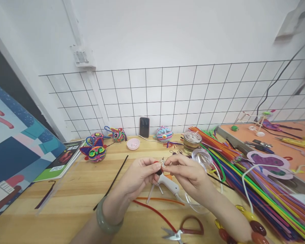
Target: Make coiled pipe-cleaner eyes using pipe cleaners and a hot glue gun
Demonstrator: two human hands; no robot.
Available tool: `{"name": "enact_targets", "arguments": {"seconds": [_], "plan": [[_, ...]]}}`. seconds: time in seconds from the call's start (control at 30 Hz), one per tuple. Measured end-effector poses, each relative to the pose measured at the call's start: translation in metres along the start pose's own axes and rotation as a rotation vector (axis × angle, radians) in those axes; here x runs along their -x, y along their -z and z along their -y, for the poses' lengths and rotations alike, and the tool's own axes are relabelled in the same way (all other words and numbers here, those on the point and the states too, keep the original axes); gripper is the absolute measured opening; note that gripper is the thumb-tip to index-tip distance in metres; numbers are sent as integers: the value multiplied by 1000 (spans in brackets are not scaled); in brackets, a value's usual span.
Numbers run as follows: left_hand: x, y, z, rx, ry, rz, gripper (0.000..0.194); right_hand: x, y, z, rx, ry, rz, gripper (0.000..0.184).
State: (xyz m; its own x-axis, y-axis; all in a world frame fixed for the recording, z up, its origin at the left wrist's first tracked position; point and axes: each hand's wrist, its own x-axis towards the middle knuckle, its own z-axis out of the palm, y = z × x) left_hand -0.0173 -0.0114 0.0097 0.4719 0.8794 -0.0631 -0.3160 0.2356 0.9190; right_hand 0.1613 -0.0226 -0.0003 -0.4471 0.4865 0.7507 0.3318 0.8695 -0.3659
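Note:
My left hand (138, 176) and my right hand (186, 173) meet over the middle of the wooden table (76, 200). Both pinch a tiny red and white piece (162, 164) between thumb and fingertips; what it is stays too small to name. Just under the hands lies a white glue gun (167, 184) with its nozzle toward the piece. A red pipe cleaner (155, 211) lies under my wrists. A green bangle is on my left wrist, a bead bracelet on the right.
A heap of coloured pipe cleaners (256, 183) covers the right. Scissors (183, 232) lie at the front edge. A long black pipe cleaner (112, 183), pipe-cleaner figures (95, 150), a pink dish (133, 143), a phone (144, 127), a jar (191, 141) and a book (61, 162) lie behind.

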Motion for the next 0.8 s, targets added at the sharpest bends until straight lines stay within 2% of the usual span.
{"name": "enact_targets", "arguments": {"seconds": [0.8], "plan": [[0, -2, -3, -16, 24, -38, 20, -1, 0, 1, 18, 11, -20, 34]]}}
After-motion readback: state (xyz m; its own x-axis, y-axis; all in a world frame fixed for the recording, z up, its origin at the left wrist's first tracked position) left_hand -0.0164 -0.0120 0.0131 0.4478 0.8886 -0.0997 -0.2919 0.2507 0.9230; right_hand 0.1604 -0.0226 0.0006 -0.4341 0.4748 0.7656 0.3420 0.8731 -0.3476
